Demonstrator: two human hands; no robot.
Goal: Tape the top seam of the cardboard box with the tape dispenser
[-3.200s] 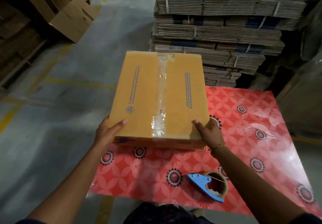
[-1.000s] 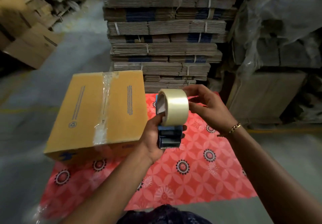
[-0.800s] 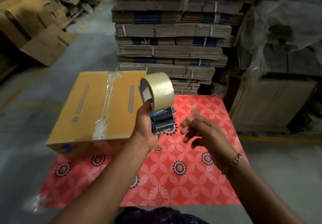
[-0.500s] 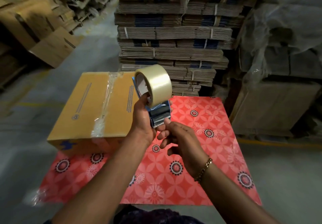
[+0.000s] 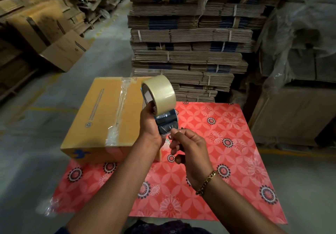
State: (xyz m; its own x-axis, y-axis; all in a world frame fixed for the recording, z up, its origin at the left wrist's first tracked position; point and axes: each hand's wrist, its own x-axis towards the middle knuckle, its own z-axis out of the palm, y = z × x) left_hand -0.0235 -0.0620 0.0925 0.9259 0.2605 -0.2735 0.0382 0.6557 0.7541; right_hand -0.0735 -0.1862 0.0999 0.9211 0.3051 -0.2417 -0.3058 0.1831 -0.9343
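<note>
A closed yellow-brown cardboard box [image 5: 98, 117] lies on the left part of a red flowered table [image 5: 218, 142], with a strip of clear tape running along its top seam. My left hand [image 5: 150, 124] grips the blue tape dispenser [image 5: 166, 122] upright just right of the box, its roll of clear tape [image 5: 160, 93] on top. My right hand [image 5: 185, 146] pinches the loose tape end at the dispenser's lower mouth.
A tall stack of bundled flat cartons [image 5: 189, 42] stands right behind the table. Loose cardboard boxes [image 5: 60, 50] are piled at the left across the grey floor. Plastic-wrapped pallets [image 5: 300, 60] stand on the right.
I let go of the box, picked up the dispenser with my left hand, and brought my right hand from the roll down to the tape end.
</note>
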